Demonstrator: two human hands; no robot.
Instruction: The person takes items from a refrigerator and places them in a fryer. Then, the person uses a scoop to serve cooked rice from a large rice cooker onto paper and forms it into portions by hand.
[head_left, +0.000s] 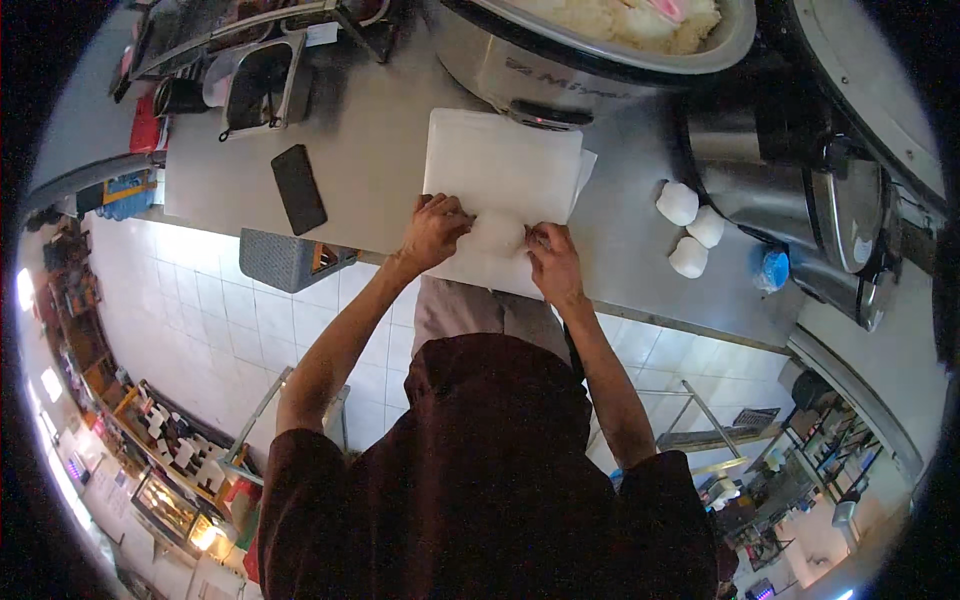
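Observation:
A rounded white bundle (499, 232), seemingly wrapped in thin sheet, lies at the near end of a stack of white sheets (502, 157) on the steel table. My left hand (437, 231) pinches the bundle's left end between thumb and fingers. At its opposite end, my right hand (553, 259) grips in the same way with bent fingers. What is inside the bundle is hidden. Over to the right sit three similar white bundles (677, 203), grouped close together.
A rice cooker (547, 82) holding rice (600, 19) and a pink utensil (667, 9) stands behind the sheets. Left are a black phone (298, 190) and a metal container (262, 86). A blue-capped item (772, 268) and steel pots (750, 157) stand right. A grey basket (281, 259) is below the table edge.

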